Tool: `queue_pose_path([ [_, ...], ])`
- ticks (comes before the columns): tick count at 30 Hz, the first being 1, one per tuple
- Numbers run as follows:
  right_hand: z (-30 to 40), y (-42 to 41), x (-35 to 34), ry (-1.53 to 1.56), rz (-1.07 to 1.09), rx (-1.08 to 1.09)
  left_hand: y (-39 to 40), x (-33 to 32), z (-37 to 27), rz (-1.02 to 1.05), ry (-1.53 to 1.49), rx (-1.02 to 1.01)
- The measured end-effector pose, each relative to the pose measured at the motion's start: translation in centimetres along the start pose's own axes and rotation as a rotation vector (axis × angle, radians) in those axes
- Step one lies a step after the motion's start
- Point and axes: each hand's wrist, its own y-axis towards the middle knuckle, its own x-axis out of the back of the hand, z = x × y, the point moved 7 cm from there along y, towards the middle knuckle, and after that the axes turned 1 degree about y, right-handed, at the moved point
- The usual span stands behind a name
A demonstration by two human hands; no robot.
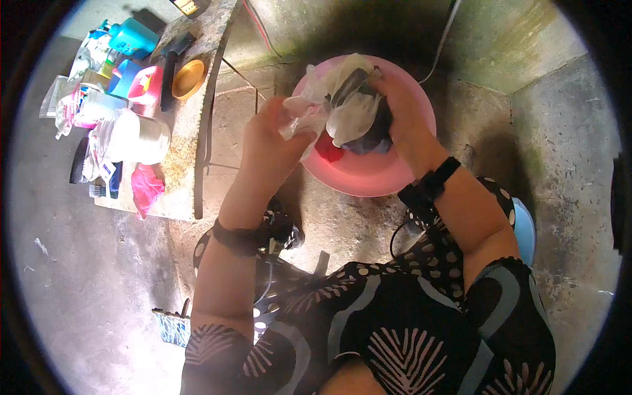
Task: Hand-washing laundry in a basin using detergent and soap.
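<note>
A pink plastic basin [365, 180] stands on the concrete floor before me. Over it is a thin, translucent whitish plastic bag [353, 121], crumpled, with a dark bundle partly showing through and beside it. My left hand [279, 131] pinches a gathered part of the bag at the basin's left rim. On the other side, my right hand [407, 116] grips the bag's upper right edge, its fingertips partly hidden. Dark grey cloth [382, 131] lies beneath, by my right palm. A piece of red cloth [328, 148] rests inside the basin, below the bag.
To the left, a stone slab [182, 168] holds a blue bottle [133, 37], a pink container [145, 85], a round wooden dish [189, 79], a white tub [150, 140] and a pink cloth [147, 187]. Concrete walls [503, 44] close off the far side. A light-blue object [524, 229] sits by my right elbow.
</note>
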Motion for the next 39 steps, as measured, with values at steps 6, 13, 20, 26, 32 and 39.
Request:
queue_pose_path([
  [6, -1.0, 0.8, -0.2, -0.365, 0.089, -0.009, 0.6, 0.9, 0.2, -0.099, 0.284, -0.082],
  [13, 1.9, -2.4, -5.9, -0.818, 0.345, 0.195, 0.7, 1.6, 0.0, -0.148, 0.536, -0.086],
  [20, 1.3, -2.8, -6.4, -0.851, 0.370, 0.173, 0.9, 1.0, 0.1, -0.032, 0.479, -0.008],
  [26, 1.6, -3.1, -6.5, -0.873, 0.441, 0.208, 0.7, 1.3, 0.6, 0.019, 0.454, -0.078],
  [32, 0.5, -3.0, -6.2, -0.729, 0.528, 0.076, 0.5, 1.1, 0.5, 0.046, 0.483, -0.083],
  [39, -0.5, -2.7, -5.3, -0.638, 0.439, -0.037, 0.4, 1.4, 0.1, 0.026, 0.564, -0.118],
])
